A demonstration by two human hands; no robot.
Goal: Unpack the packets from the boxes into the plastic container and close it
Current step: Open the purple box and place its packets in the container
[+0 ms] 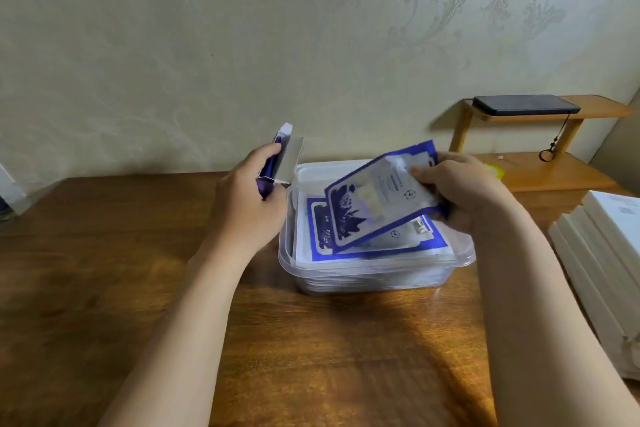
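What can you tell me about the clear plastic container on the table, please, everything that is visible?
The plastic container is a clear, rectangular tub with rounded corners and a flanged rim, seemingly thin plastic. It is open, with no lid on it, and stands upright on the wooden table. Blue and white packets lie flat inside, stacked nearly to the rim. The right hand holds more packets, tilted, just above it; the left hand holds an opened box beside its left edge.

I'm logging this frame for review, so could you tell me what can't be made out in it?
Head view only:
- Purple box: contents hidden by its walls and the left hand.
- Packets in the right hand: print blurred, count unclear.
- Plastic container: lower packets hidden beneath the top one.
- White boxes: cut off by the right edge.
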